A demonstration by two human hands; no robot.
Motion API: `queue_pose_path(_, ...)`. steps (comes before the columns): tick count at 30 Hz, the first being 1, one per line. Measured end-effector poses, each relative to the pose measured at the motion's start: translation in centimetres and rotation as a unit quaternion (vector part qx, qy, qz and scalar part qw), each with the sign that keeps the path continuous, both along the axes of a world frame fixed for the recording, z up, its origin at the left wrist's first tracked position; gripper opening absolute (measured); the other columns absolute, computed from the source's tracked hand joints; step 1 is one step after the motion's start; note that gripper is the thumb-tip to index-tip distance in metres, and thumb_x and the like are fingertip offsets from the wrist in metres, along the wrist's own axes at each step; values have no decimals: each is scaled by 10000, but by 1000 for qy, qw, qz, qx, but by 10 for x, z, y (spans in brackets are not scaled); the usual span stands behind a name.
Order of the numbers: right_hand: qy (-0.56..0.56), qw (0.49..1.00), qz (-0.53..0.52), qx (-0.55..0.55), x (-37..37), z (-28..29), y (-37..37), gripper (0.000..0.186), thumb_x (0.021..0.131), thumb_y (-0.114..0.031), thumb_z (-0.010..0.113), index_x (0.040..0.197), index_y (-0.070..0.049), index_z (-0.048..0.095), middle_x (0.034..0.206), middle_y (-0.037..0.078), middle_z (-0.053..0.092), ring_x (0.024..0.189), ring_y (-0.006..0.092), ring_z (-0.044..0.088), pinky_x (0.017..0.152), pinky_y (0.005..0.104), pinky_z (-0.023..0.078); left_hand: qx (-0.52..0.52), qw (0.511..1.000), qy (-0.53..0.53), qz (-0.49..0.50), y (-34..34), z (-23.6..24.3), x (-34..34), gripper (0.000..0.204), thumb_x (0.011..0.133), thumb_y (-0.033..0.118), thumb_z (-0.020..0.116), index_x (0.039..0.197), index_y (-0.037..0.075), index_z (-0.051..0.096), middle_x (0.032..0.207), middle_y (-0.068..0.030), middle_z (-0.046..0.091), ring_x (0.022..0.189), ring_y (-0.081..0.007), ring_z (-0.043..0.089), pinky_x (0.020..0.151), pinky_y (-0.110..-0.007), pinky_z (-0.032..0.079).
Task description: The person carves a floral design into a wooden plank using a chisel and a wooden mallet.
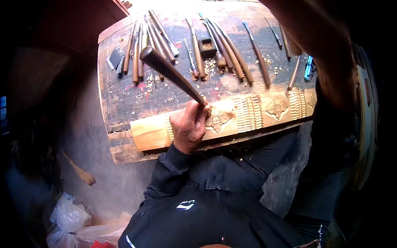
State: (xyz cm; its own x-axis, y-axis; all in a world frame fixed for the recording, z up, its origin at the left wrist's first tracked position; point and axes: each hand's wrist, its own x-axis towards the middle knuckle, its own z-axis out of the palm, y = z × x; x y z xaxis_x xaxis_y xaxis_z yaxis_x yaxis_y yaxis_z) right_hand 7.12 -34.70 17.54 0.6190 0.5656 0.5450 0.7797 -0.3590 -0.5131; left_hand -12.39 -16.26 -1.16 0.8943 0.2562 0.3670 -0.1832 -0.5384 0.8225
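Note:
My left hand [190,126] is closed around the lower part of a carving chisel [171,74], whose long dark wooden handle leans up and to the left. The blade end is hidden by my fingers. They rest over a long pale wooden board [151,134] lying along the near edge of the bench. A carved flower [217,120] shows just right of my hand, and a second carved flower [277,108] lies farther right, with bands of ridged grooves between. My right arm [326,49] is raised at the upper right; its hand is out of view.
Across the worn bench [165,101] lie several wooden-handled chisels [136,53], a small dark box [207,48], a blue-handled tool [308,68] and scattered wood shavings [211,68]. A brush-like object [82,173] is on the floor, left. A plastic bag [70,217] sits lower left.

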Motion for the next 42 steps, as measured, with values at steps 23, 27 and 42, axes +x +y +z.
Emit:
queue_pose_path(23, -401, 885, 59, -230, -8, 79, 49, 608, 839, 6, 871, 1414, -113, 712, 1213, 159, 816, 983, 330, 829, 878, 470, 674, 31, 998, -55, 9, -11, 12, 5, 166, 982, 77, 848, 1078, 46, 716, 802, -175, 719, 709, -394, 735, 610, -443, 533)
queue_pose_path(27, -12, 970, 239, -34, 2, 96, 46, 382, 887, 29, 807, 1257, -20, 730, 1071, 128, 787, 920, 216, 773, 801, 380, 615, 34, 998, -51, 20, 4, 10, -3, 169, 974, 59, 850, 1076, 42, 717, 799, -178, 720, 707, -395, 737, 607, -432, 537)
queue_pose_path(42, -76, 989, 125, 22, -1, 24, 23, 552, 971, -121, 878, 1484, -51, 687, 1296, 166, 801, 1133, 280, 812, 1027, 413, 660, -372, 926, -10, 66, -8, 2, -6, 279, 1090, -4, 711, 1314, -18, 546, 976, -127, 838, 870, -158, 811, 755, -299, 649)
